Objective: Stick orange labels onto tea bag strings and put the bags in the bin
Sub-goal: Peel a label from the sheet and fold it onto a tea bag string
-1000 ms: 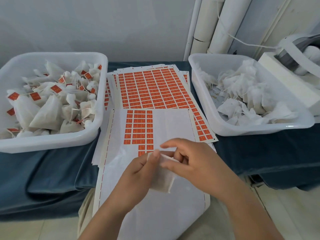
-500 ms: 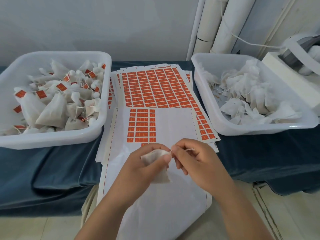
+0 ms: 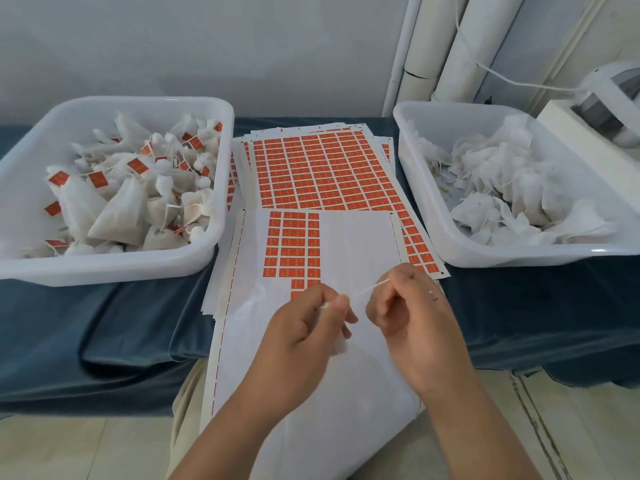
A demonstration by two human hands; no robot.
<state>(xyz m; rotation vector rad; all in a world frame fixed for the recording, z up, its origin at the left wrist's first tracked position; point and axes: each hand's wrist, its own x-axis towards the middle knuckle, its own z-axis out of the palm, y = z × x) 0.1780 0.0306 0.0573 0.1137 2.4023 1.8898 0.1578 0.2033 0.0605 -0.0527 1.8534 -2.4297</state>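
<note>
At the upper left of the frame your left bin [image 3: 104, 268] is piled with labelled bags [image 3: 114, 216]: white pouches lying in a loose heap, many with an orange tag showing on the string. At the upper right your right bin [image 3: 519, 258] holds plain bags [image 3: 519, 188], crumpled white, with loose strings and no orange on them. Both bins sit on the blue-covered counter [image 3: 104, 323], well apart, with the label sheets between them. The stack of full sheets [image 3: 322, 168] lies at the centre top. The top sheet [image 3: 356, 244] overlaps its near edge and carries orange labels [image 3: 294, 244] only in a block at its upper left.

At the centre bottom, over that sheet, your left hand [image 3: 304, 327] has its grip curled round the tea bag [image 3: 337, 344], of which only a little white shows under the fingers. The string [image 3: 367, 289] runs taut, up and to the right, to your right hand [image 3: 412, 313], whose grip pinches its far end
</note>
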